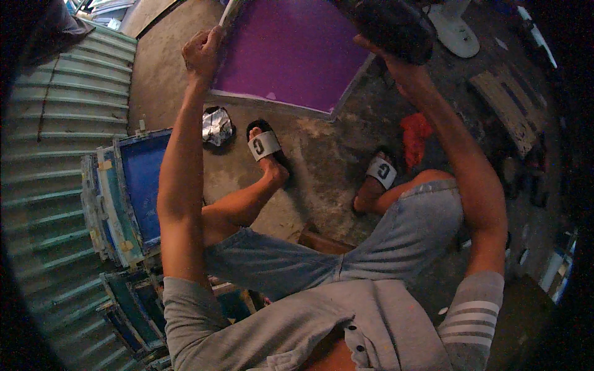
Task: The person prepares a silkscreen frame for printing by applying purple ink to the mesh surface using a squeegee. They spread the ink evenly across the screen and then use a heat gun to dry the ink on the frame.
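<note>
A screen-printing frame with purple mesh [291, 55] and a pale rim is tilted in front of me, its near corner pointing toward my feet. My left hand [202, 54] is closed in a fist around its left edge. At the opposite edge, my right hand [403, 71] has a finger or thumb lying over the purple mesh and appears to grip the rim. Its other fingers are mostly hidden. A dark rounded object [396, 28], too dim to name, lies right beside that hand.
Several frames, one with blue mesh [145, 185], lean along a corrugated metal wall [71, 130] at left. Crumpled silver material [217, 127] lies by my left sandal [264, 144]. Red cloth or plastic [416, 137] lies near my right sandal [382, 171]. A stand's pale base [459, 38] is at far right.
</note>
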A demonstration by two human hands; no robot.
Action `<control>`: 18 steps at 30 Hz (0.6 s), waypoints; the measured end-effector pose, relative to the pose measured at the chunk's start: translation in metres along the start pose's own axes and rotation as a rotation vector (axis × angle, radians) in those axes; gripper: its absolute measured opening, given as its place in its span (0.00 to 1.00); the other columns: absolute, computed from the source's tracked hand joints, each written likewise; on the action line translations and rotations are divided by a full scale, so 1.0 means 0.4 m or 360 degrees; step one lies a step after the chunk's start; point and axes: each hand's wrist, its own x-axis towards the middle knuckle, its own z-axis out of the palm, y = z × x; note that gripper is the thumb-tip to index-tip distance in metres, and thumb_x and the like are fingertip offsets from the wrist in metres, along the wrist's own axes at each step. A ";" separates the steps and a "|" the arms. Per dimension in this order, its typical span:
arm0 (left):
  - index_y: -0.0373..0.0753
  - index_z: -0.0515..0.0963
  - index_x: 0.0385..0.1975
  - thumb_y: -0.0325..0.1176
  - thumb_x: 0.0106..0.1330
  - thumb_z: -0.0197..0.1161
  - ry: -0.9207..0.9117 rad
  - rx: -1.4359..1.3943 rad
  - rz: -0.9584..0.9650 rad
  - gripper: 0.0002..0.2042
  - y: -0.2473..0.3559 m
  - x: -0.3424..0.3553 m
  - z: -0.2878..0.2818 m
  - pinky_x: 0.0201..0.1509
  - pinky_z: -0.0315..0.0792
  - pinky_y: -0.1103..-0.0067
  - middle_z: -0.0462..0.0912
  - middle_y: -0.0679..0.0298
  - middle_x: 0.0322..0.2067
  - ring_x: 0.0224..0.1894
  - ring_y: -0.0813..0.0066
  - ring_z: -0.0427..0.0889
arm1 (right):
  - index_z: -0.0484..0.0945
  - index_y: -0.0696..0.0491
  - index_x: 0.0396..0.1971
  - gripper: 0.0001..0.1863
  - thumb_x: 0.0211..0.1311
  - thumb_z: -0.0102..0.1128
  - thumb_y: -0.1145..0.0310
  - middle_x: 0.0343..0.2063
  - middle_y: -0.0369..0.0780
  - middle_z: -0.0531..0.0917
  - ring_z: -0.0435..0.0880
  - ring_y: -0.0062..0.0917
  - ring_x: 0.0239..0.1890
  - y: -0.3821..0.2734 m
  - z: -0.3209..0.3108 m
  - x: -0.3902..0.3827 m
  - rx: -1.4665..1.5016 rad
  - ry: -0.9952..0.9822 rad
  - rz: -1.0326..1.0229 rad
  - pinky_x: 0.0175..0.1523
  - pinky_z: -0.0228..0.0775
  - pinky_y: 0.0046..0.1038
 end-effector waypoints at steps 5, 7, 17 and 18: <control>0.35 0.85 0.34 0.44 0.63 0.62 0.0037 0.0093 -0.0130 0.16 -0.015 0.024 0.074 0.40 0.72 0.75 0.83 0.55 0.28 0.32 0.67 0.82 | 0.80 0.51 0.50 0.17 0.61 0.66 0.65 0.48 0.35 0.82 0.78 0.22 0.50 0.153 -0.059 0.024 -0.0430 0.0058 0.0066 0.57 0.69 0.30; 0.35 0.85 0.35 0.44 0.63 0.62 0.0017 0.0059 -0.0168 0.17 -0.019 0.027 0.073 0.40 0.72 0.75 0.83 0.55 0.29 0.33 0.67 0.81 | 0.80 0.51 0.50 0.16 0.62 0.64 0.65 0.50 0.37 0.81 0.78 0.24 0.52 0.146 -0.062 0.022 -0.0582 -0.0028 0.0018 0.58 0.68 0.31; 0.34 0.84 0.37 0.45 0.64 0.59 -0.0038 0.0169 0.0240 0.18 -0.053 0.063 0.072 0.42 0.71 0.71 0.83 0.53 0.32 0.35 0.64 0.81 | 0.73 0.52 0.57 0.26 0.57 0.66 0.71 0.54 0.41 0.78 0.74 0.28 0.57 0.245 -0.094 -0.024 -0.0737 -0.0299 -0.0106 0.64 0.64 0.32; 0.34 0.84 0.37 0.46 0.64 0.59 -0.0049 0.0140 0.0176 0.19 -0.059 0.062 0.071 0.42 0.71 0.71 0.83 0.53 0.33 0.35 0.63 0.81 | 0.73 0.52 0.57 0.27 0.55 0.67 0.72 0.54 0.41 0.78 0.74 0.27 0.56 0.244 -0.071 -0.026 -0.0649 -0.0316 -0.0125 0.64 0.64 0.31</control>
